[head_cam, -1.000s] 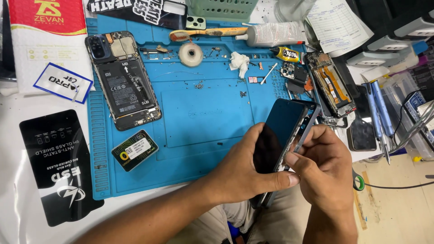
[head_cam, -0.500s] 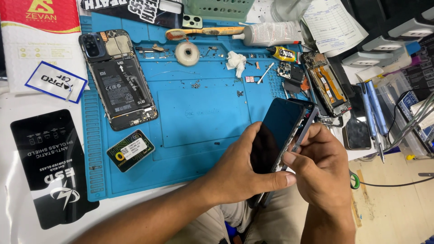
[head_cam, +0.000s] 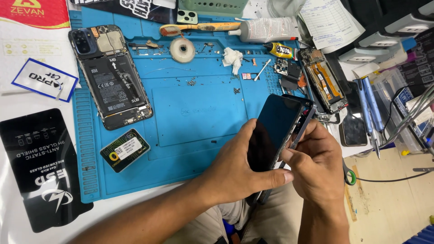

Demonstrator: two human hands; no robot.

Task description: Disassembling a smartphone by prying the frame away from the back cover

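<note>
The worktop (head_cam: 27,97) fills the view, and most of it is covered by a blue repair mat (head_cam: 199,117) with ridged edges. At about 8 o'clock, off the mat, lies a black flat package (head_cam: 38,167) for a glass screen protector. Toward 10 o'clock on the mat rests an opened phone body (head_cam: 110,77), back cover off, its dark battery and circuit boards showing.

Near the centre, slightly toward 4 o'clock, a dark phone screen (head_cam: 273,131) is held up off the mat, tilted with its top end pointing to 1 o'clock. The left hand (head_cam: 239,167) is wrapped around its lower half from the 8 o'clock side, thumb stretched along the bottom edge. The right hand (head_cam: 314,167) is closed on the screen's frame from the 4 o'clock side, fingertips pinched at the metal edge; whether it grips a small tool there I cannot tell.

At 2 o'clock a second opened phone frame (head_cam: 323,79) with an orange ribbon cable lies on the mat's edge. At 12 o'clock are a white glue tube (head_cam: 266,29) and a wooden-handled brush (head_cam: 199,27). Below them sits a roll of tape (head_cam: 182,49), then a crumpled white tissue (head_cam: 233,58). A small green-edged card (head_cam: 125,150) lies at 7 o'clock on the mat.
</note>
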